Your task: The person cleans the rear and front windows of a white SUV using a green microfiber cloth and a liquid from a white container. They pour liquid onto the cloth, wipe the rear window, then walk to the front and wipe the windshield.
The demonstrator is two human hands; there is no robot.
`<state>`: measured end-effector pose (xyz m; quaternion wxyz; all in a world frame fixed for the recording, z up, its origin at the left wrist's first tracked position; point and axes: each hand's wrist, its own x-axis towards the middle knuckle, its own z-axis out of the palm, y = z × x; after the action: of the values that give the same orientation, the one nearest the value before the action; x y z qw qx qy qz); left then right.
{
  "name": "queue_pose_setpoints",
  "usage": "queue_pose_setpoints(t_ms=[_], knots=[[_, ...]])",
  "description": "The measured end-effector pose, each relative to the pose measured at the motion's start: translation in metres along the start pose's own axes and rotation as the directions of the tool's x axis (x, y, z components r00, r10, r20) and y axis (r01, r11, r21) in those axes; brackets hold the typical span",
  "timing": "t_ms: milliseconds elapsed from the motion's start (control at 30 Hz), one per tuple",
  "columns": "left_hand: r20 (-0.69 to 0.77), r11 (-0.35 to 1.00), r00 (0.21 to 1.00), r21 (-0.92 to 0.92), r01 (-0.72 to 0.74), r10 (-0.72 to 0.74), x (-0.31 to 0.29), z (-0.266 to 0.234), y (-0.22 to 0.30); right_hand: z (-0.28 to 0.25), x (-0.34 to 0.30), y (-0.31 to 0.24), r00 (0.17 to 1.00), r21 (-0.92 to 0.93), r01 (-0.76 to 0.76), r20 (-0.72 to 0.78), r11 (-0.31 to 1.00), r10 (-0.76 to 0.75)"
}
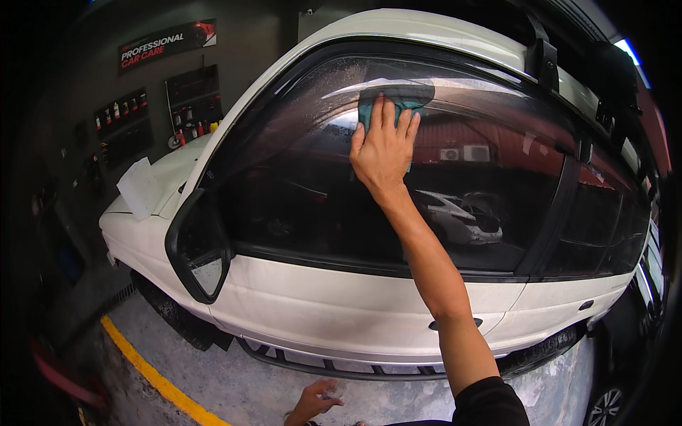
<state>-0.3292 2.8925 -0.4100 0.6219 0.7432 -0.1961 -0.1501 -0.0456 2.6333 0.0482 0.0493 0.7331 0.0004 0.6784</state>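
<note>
My right hand (386,150) reaches up to the front side window (312,213) of a white car (312,295). Its fingers are spread over a teal cloth (408,105), holding it against the upper part of the glass. Cloth shows above and beside the fingers; the rest is hidden under the palm. Hazy, speckled marks lie on the glass left of the cloth. Low in the picture, my left hand (316,402) hangs below the car's side step, touching nothing I can see. Its fingers are loosely bent and apart from the thumb.
A black wing mirror (200,245) juts out at the left of the window. A white sheet-like piece (140,187) stands by the bonnet. Along the sill runs a dark side step (334,370). The concrete floor has a yellow line (160,383). Wall racks (122,113) hold bottles.
</note>
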Motion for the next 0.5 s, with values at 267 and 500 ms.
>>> queue_pose_setpoints(t_ms=[267, 500], knots=[[-0.045, 0.998, 0.997, -0.005, -0.063, 0.063, -0.002, -0.021, 0.0, 0.017, -0.017, -0.064, 0.988, 0.096, 0.126, 0.083, 0.987, -0.134], [-0.039, 0.997, 0.996, 0.01, -0.078, 0.078, -0.009, -0.03, -0.007, 0.021, -0.02, -0.045, 0.971, 0.174, 0.238, -0.014, 0.956, -0.24]])
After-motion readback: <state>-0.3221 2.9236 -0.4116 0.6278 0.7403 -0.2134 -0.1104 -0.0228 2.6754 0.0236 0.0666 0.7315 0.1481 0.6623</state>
